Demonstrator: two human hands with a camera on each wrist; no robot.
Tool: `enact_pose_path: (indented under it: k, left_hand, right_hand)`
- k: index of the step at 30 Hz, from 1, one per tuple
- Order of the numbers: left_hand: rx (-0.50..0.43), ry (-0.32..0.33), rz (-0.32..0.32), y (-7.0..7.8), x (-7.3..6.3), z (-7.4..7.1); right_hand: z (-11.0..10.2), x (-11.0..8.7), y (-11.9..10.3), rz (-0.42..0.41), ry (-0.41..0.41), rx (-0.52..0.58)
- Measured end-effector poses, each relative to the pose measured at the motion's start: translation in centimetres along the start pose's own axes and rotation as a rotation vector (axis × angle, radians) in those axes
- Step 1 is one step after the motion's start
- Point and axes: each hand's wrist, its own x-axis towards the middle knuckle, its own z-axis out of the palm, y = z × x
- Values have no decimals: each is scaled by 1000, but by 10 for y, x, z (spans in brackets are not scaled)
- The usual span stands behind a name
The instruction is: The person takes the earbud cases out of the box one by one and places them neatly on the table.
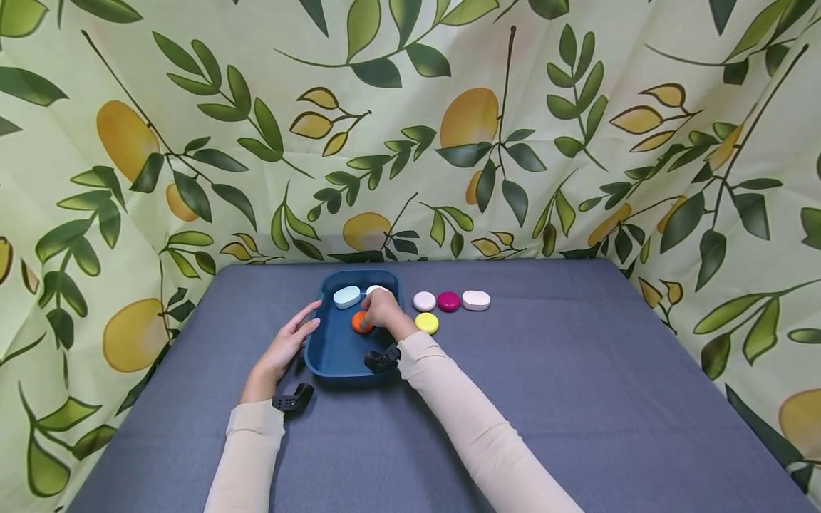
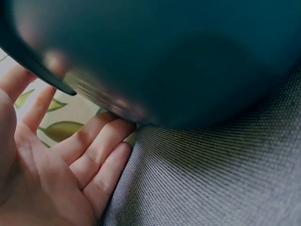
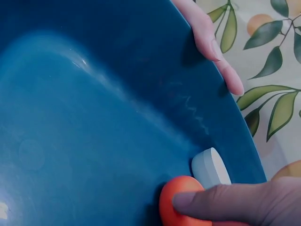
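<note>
A dark blue tray (image 1: 336, 356) with raised walls stands on the table. Inside it my right hand (image 1: 383, 312) pinches an orange rounded disc (image 1: 359, 323). The right wrist view shows the thumb (image 3: 235, 202) across the disc's top, close over the tray floor. Beyond the disc, a pale blue oval piece (image 1: 347, 297) lies near the far wall. Beside that is a white piece (image 1: 376, 289), partly hidden by my right hand. My left hand (image 1: 286, 348) is at the tray's left side, fingers extended, fingertips right at the rim. In the left wrist view several fingers (image 2: 94, 146) lie along the outer wall.
Right of the tray, a pale pink disc (image 1: 424, 301), a magenta disc (image 1: 449, 301) and a light pink oval piece (image 1: 476, 301) lie in a row. A yellow disc (image 1: 426, 323) sits in front of them. Behind the grey table (image 1: 577, 399) hangs a leaf-patterned cloth (image 1: 398, 178).
</note>
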Motion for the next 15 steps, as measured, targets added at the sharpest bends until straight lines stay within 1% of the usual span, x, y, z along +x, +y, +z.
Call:
enact_pose_path:
  k: [8, 11, 15]
  left_hand:
    - [-6, 1, -12, 0, 0, -1]
    - [-9, 3, -14, 0, 1, -1]
    - [-12, 2, -11, -1, 0, 0]
  right_hand:
    - [2, 0, -3, -11, -30, -75]
    - [3, 0, -4, -4, -19, -117]
    - [3, 0, -4, 9, 5, -132]
